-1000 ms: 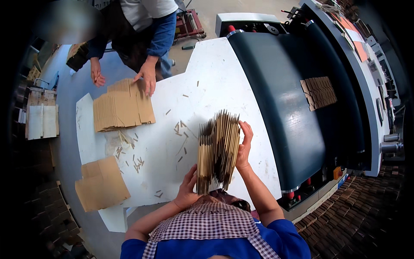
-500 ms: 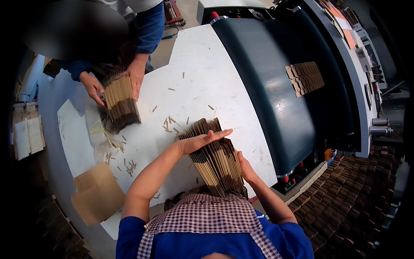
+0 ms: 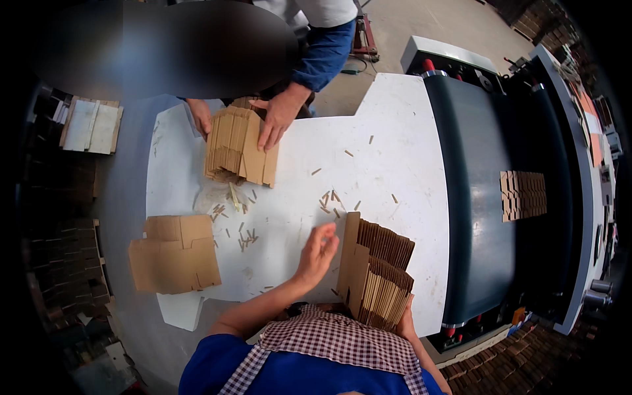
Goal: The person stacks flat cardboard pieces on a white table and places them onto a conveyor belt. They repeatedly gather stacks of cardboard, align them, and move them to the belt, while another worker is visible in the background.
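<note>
A stack of flat cardboard boxes (image 3: 382,276) stands on edge on the white tabletop, close against my checked apron. My right hand (image 3: 405,319) holds its right side, with the fingers mostly hidden by the stack. Left of the stack, my left hand (image 3: 317,253) hovers over the table, open with its fingers loosely bent and nothing in it. A broad plain cardboard face (image 3: 353,266) forms the stack's left side, turned toward that hand.
Across the white table (image 3: 296,217), a co-worker's hands hold another cardboard stack (image 3: 234,145). Flat cardboard pieces (image 3: 174,257) lie at the left edge, and several small cardboard scraps (image 3: 329,199) are scattered about. At right runs a dark green conveyor belt (image 3: 477,197) carrying a cardboard bundle (image 3: 523,196).
My left hand has come off the top of the stack and moved left of it. The stack now stands straighter. The co-worker's stack has turned, showing a flat face.
</note>
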Available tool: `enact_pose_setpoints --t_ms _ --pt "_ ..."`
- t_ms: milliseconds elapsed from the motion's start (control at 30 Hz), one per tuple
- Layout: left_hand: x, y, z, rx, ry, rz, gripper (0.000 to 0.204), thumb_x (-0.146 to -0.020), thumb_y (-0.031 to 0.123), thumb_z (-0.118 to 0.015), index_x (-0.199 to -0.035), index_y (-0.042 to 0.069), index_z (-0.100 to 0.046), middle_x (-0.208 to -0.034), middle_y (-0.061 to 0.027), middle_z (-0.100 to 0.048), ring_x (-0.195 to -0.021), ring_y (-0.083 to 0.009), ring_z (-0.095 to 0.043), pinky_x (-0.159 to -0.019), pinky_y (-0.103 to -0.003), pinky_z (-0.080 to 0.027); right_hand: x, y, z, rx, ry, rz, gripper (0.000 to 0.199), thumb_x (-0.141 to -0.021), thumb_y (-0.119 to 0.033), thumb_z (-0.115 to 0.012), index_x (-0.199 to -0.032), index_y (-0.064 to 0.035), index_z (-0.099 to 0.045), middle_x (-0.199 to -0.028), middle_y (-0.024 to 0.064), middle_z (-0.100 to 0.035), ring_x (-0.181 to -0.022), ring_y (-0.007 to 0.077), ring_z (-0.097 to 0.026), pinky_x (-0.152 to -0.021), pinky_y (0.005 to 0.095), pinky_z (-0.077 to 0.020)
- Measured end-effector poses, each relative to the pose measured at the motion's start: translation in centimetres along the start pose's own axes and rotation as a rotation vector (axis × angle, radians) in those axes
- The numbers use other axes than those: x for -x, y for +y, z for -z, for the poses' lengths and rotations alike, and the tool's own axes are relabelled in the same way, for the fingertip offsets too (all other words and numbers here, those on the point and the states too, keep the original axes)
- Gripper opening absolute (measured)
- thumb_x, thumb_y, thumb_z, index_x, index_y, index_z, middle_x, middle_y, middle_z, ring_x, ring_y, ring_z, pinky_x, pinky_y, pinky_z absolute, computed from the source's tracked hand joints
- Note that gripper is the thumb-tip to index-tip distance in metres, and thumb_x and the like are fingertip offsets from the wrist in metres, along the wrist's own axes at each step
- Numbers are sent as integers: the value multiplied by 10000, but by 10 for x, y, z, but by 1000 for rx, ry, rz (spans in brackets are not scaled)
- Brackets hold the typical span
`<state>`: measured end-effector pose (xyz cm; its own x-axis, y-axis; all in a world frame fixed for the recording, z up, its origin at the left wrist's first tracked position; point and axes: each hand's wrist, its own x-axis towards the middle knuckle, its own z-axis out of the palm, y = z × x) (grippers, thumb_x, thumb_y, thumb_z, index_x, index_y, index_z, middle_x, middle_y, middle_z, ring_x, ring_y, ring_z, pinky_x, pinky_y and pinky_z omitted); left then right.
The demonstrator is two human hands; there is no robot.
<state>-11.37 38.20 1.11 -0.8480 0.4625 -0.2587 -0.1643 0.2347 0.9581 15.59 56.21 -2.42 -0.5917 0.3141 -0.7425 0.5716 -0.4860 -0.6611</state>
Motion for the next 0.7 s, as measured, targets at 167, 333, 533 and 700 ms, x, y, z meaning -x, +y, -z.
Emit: enact_pose_setpoints --t_ms 167,333,533,700 --pt "65 -84 -38 141 -246 -42 693 -1034 466 -428 -1556 73 -196 -1533 -214 -323 -1383 -348 -384 -1126 -429 -333 -9 -68 -70 35 -36 -166 853 -999 -651 -72 -1455 -2 -386 -1376 137 -537 -1278 245 -510 -1078 345 -405" --pt "-33 -43 27 119 -208 -17 660 -1040 507 -364 -1531 72 -286 -1494 -210 -408 -1385 -324 -401 -1124 -364 -332 -86 -114 -119 258 -146 114 888 -981 -686 -81 -1485 -12 -363 -1428 150 -493 -1339 248 -437 -1140 345 -304" --pt "-134 21 117 69 -59 10 707 -1018 601 -309 -1557 148 -240 -1531 -126 -389 -1420 -291 -350 -1144 -335 -277 -174 -218 -220 336 -238 207 1001 -901 -810 -124 -1487 -39 -379 -1413 171 -502 -1232 275 -535 -973 390 -470" --pt "-168 15 163 196 61 183 803 -971 702 -274 -1557 153 -255 -1581 -74 -312 -1447 -255 -296 -1157 -348 -246 -223 -242 -280 462 -269 204 1069 -832 -878 -112 -1525 -94 -328 -1425 189 -487 -1247 326 -524 -889 460 -523"
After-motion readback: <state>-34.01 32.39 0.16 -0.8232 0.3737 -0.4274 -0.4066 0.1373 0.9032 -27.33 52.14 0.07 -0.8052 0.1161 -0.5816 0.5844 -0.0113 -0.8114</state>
